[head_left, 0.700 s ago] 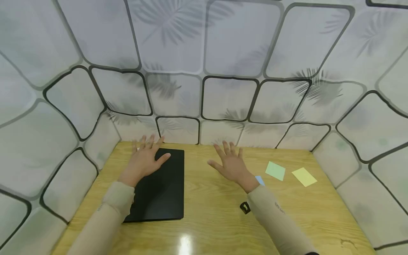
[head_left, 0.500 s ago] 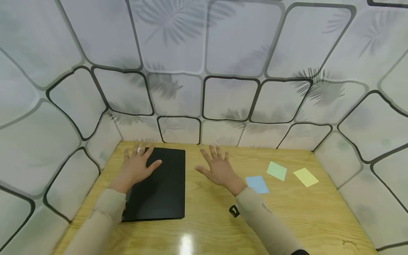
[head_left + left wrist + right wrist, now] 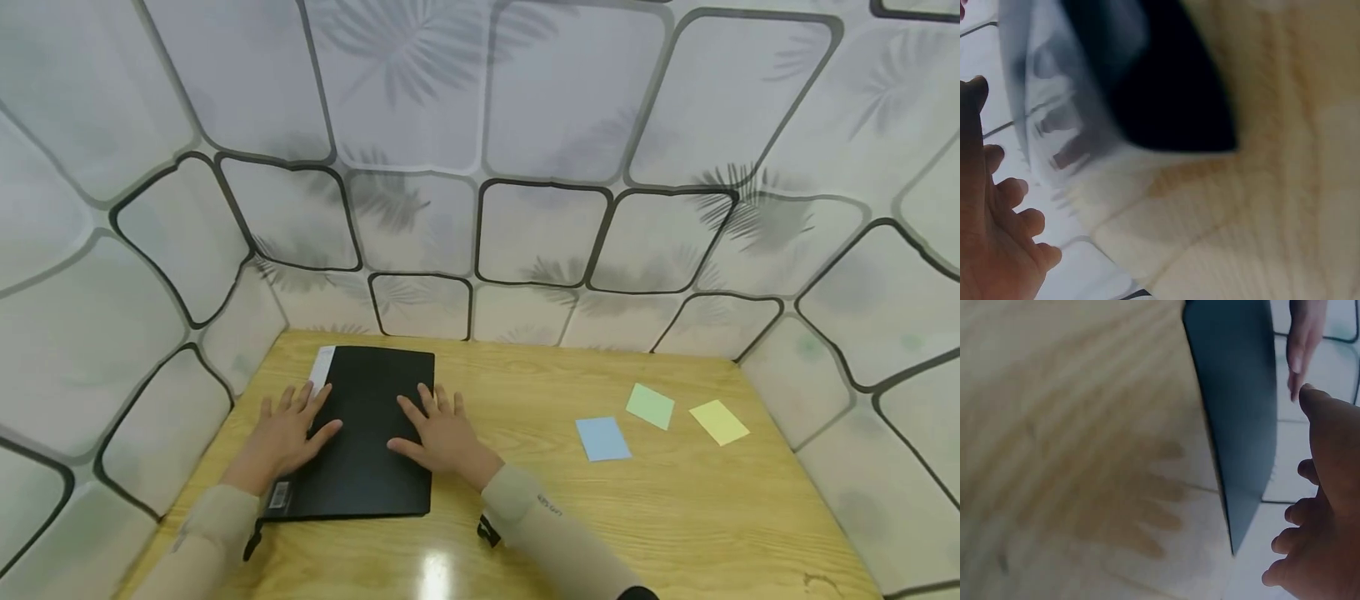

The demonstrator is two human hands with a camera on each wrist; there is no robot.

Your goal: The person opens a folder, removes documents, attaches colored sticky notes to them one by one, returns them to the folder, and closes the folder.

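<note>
Black folder (image 3: 363,433) is seen lying flat and closed on the left part of the wooden surface (image 3: 675,517), with a white strip (image 3: 322,369) showing along its far left edge and a small label (image 3: 279,494) at its near left corner. At the left, the left hand (image 3: 283,437) is laid on the folder's left edge, fingers straight and slightly spread, the thumb stretched onto the black cover; nothing is gripped by it. In the left wrist view, which is blurred, only the fingers (image 3: 997,244) of that hand are made out beside the dark cover (image 3: 1166,81). Further right, the right hand (image 3: 441,433) is spread palm down at the folder's right edge, fingers extended and relaxed, the thumb and index finger resting on the cover and the remaining fingers lying at or past its edge; nothing is held. In the right wrist view the folder's edge (image 3: 1235,412) is seen beside that hand (image 3: 1329,506). The folder thus lies between and partly under both hands. Well apart to the right, three paper notes are laid in a row on the surface: a blue note (image 3: 603,438), then a green note (image 3: 650,406), then a yellow note (image 3: 718,422), none touched by either hand. The surface is enclosed by patterned panel walls (image 3: 480,167).
</note>
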